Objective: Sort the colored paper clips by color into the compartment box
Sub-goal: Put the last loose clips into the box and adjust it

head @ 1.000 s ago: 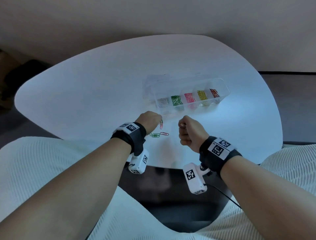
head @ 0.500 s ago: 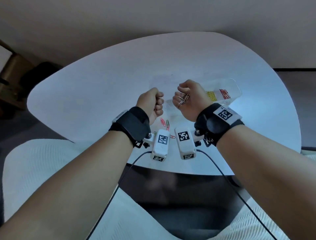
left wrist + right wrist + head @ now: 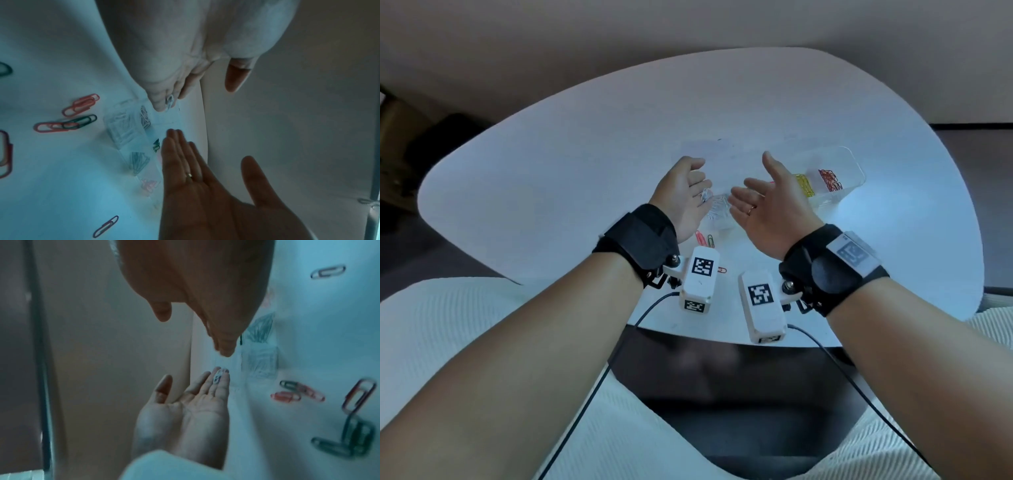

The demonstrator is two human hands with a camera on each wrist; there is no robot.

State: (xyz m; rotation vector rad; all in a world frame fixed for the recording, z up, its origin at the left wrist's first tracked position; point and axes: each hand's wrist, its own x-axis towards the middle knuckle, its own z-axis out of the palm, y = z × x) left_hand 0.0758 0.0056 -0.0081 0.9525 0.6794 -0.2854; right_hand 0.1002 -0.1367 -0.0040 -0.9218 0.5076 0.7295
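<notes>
The clear compartment box (image 3: 854, 171) lies on the white table, with silver clips (image 3: 717, 215), yellow clips (image 3: 804, 185) and red clips (image 3: 830, 180) in separate compartments. Both hands hover over its left part, palms turned up and inward, fingers straight. My left hand (image 3: 702, 181) has a silver clip (image 3: 169, 101) lying on its fingertips (image 3: 223, 378). My right hand (image 3: 751, 178) is empty, with a ring on one finger. The hands hide the middle compartments in the head view. Loose clips lie in front of the box: pink (image 3: 700, 236), green (image 3: 710, 241) and red (image 3: 721, 270).
In the left wrist view more loose clips show on the table: a pink one (image 3: 81, 104), a green one (image 3: 82, 121) across a red one (image 3: 49, 127), and a bluish one (image 3: 106, 226). The table's near edge (image 3: 722, 337) is just behind my wrists.
Both hands rose from the table to above the box and went from fists to flat. The silver clips in my right fist are gone from it.
</notes>
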